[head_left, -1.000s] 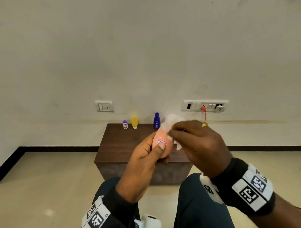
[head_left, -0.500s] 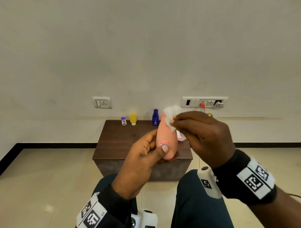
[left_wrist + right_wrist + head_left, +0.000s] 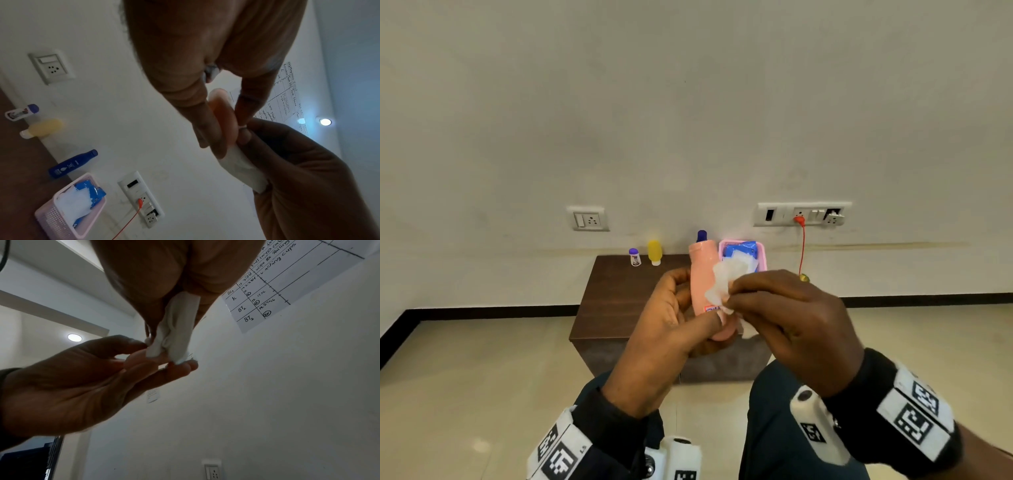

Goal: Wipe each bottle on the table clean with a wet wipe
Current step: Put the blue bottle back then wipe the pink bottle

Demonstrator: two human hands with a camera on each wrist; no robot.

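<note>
L hand: you grip the pink bottle low, lifted off the table, so its sides stay free.
R hand: pinches wet wipe vs bottle's side.
Others: blue bottle, yellow bottle, small bottle wait at the wall.

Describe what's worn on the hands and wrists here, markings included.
Both hands are bare: left hand, right hand. Each forearm has a black sleeve ending at the wrist. Over each sleeve sits a white band with black square fiducial markers. A white camera housing with its own marker hangs under each wrist. No gloves or cables are visible.
</note>
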